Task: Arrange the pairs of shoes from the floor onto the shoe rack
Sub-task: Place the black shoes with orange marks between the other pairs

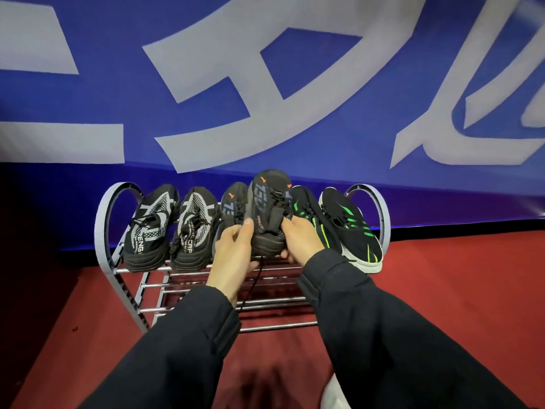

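Both my left hand (236,246) and right hand (300,237) grip the black knit orange-marked sneaker (269,214) at frame centre, steering it beside its mate (233,208) on the grey metal-barred shoe rack (265,302).

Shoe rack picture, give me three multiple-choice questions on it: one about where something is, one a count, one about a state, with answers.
1. Where is the green-striped pair?
A. right end of the top tier
B. left end
C. on the floor

2. How many shoes show on or at the shoe rack?
A. four
B. six
C. eight

3. What is happening with the orange-marked shoe?
A. lying untouched
B. held by both hands
C. held by one hand

Answers: 1 A, it sits beside the right hoop. 2 B, three pairs. 3 B, the left hand and right hand grip its heel end.
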### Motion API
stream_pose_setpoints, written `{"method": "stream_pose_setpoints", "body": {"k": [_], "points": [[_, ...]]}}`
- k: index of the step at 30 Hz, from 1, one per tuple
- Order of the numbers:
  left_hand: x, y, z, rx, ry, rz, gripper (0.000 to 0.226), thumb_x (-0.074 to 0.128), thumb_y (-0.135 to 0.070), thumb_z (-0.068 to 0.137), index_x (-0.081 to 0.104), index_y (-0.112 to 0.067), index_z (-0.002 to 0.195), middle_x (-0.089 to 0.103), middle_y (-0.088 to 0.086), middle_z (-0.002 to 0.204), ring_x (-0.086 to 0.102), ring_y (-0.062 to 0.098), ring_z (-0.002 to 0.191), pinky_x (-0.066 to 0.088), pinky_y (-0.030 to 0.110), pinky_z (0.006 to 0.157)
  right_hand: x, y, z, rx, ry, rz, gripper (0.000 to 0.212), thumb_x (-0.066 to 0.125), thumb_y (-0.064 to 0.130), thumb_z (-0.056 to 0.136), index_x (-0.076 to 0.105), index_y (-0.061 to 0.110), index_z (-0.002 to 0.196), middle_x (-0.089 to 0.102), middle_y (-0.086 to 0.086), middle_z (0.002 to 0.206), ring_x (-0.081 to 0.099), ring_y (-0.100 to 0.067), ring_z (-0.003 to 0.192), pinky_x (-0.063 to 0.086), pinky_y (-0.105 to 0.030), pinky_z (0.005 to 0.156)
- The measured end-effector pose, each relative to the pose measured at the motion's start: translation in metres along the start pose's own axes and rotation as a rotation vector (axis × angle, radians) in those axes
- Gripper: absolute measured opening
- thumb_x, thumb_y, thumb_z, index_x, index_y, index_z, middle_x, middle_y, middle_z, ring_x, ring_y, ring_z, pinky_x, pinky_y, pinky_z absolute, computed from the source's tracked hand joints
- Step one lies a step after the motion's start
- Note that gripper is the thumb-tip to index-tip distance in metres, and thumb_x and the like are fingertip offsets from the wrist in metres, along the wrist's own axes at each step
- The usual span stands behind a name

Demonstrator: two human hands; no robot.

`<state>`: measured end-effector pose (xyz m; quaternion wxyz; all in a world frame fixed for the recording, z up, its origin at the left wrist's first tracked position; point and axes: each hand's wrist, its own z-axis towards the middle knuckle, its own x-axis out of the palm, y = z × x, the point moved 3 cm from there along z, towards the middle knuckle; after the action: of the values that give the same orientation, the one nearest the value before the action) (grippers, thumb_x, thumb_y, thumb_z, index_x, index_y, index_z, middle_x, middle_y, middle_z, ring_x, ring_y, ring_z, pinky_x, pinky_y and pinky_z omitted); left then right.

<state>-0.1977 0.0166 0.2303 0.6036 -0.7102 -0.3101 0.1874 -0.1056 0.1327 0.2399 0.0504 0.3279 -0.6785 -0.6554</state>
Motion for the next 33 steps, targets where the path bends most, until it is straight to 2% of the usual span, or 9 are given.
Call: {"method": "stream_pose_setpoints", "body": {"k": [3, 7, 11, 16, 21, 24, 26, 30, 33], "points": [[-0.004, 0.005, 0.000, 0.001, -0.064, 0.106, 0.092, 0.054, -0.074, 0.060, 0.050, -0.026, 0.139, 0.045, 0.001, 0.145, 0.056, 0.020, 0.123, 0.053, 0.043, 0.100, -0.012, -0.018, 0.013, 0.017, -0.079, -0.126, 0.027, 0.046, 0.028, 0.101, 0.061, 0.015, 0.084, 0.063, -0.005, 0.083, 0.056, -0.024, 0.076, 0.043, -0.027, 0.067], [-0.003, 0.006, -0.004, 0.031, -0.039, 0.271, 0.074, 0.061, -0.054, 0.080, 0.044, -0.025, 0.146, 0.028, -0.001, 0.147, 0.050, 0.028, 0.130, 0.045, 0.049, 0.110, -0.008, -0.026, 0.018, 0.087, -0.072, -0.294, 0.037, 0.043, 0.036, 0.101, 0.062, 0.007, 0.114, 0.066, -0.015, 0.120, 0.059, -0.034, 0.113, 0.046, -0.039, 0.096], [-0.004, 0.010, -0.002, 0.020, -0.027, 0.292, 0.070, 0.063, -0.051, 0.083, 0.046, -0.023, 0.144, 0.030, -0.002, 0.141, 0.050, 0.026, 0.130, 0.044, 0.048, 0.111, -0.001, -0.026, 0.015, 0.088, -0.090, -0.381, 0.038, 0.041, 0.033, 0.103, 0.047, 0.007, 0.130, 0.064, -0.019, 0.121, 0.059, -0.038, 0.111, 0.047, -0.043, 0.093], [-0.006, 0.012, 0.000, 0.032, -0.037, 0.308, 0.051, 0.061, -0.041, 0.093, 0.049, -0.023, 0.140, 0.031, -0.002, 0.134, 0.052, 0.026, 0.125, 0.044, 0.047, 0.111, 0.000, -0.025, 0.015, 0.088, -0.106, -0.546, 0.040, 0.036, 0.028, 0.105, 0.047, 0.010, 0.138, 0.056, -0.017, 0.139, 0.053, -0.038, 0.126, 0.041, -0.040, 0.097], [-0.005, 0.013, -0.001, 0.029, -0.029, 0.381, 0.054, 0.060, -0.040, 0.094, 0.046, -0.021, 0.143, 0.029, 0.000, 0.138, 0.055, 0.033, 0.125, 0.046, 0.047, 0.108, 0.001, -0.025, 0.011, 0.079, -0.147, -0.610, 0.039, 0.039, 0.025, 0.102, 0.046, 0.015, 0.139, 0.059, -0.018, 0.133, 0.056, -0.040, 0.120, 0.042, -0.040, 0.087], [-0.006, 0.011, -0.002, 0.084, -0.049, 0.436, 0.050, 0.060, -0.035, 0.096, 0.047, -0.019, 0.142, 0.031, 0.003, 0.142, 0.055, 0.019, 0.119, 0.043, 0.034, 0.105, -0.005, -0.020, 0.011, 0.069, -0.224, -0.520, 0.042, 0.039, 0.024, 0.101, 0.050, 0.019, 0.141, 0.058, -0.014, 0.138, 0.054, -0.039, 0.125, 0.042, -0.041, 0.096], [-0.012, 0.010, -0.002, 0.151, -0.107, 0.575, 0.052, 0.060, -0.031, 0.096, 0.045, -0.018, 0.144, 0.032, 0.005, 0.147, 0.056, 0.021, 0.117, 0.042, 0.033, 0.100, -0.008, -0.015, 0.009, 0.035, -0.273, -0.463, 0.043, 0.038, 0.024, 0.101, 0.050, 0.020, 0.141, 0.059, -0.014, 0.137, 0.053, -0.038, 0.125, 0.042, -0.042, 0.098], [-0.026, 0.020, 0.005, 0.278, -0.140, 1.209, 0.066, 0.056, -0.024, 0.094, 0.025, -0.025, 0.153, 0.013, 0.009, 0.165, 0.064, 0.046, 0.105, 0.048, 0.045, 0.085, -0.016, -0.004, 0.000, -0.064, -0.338, -0.388, 0.041, 0.038, 0.025, 0.104, 0.048, 0.020, 0.144, 0.060, -0.011, 0.137, 0.052, -0.039, 0.125, 0.040, -0.041, 0.096], [-0.026, 0.028, 0.010, 0.310, -0.117, 1.296, 0.053, 0.061, -0.012, 0.090, 0.039, -0.027, 0.136, 0.015, 0.014, 0.159, 0.067, 0.046, 0.085, 0.044, 0.040, 0.069, -0.021, -0.002, -0.005, -0.080, -0.340, -0.379, 0.043, 0.039, 0.028, 0.104, 0.046, 0.023, 0.146, 0.059, -0.009, 0.139, 0.051, -0.038, 0.126, 0.039, -0.041, 0.099]]}}
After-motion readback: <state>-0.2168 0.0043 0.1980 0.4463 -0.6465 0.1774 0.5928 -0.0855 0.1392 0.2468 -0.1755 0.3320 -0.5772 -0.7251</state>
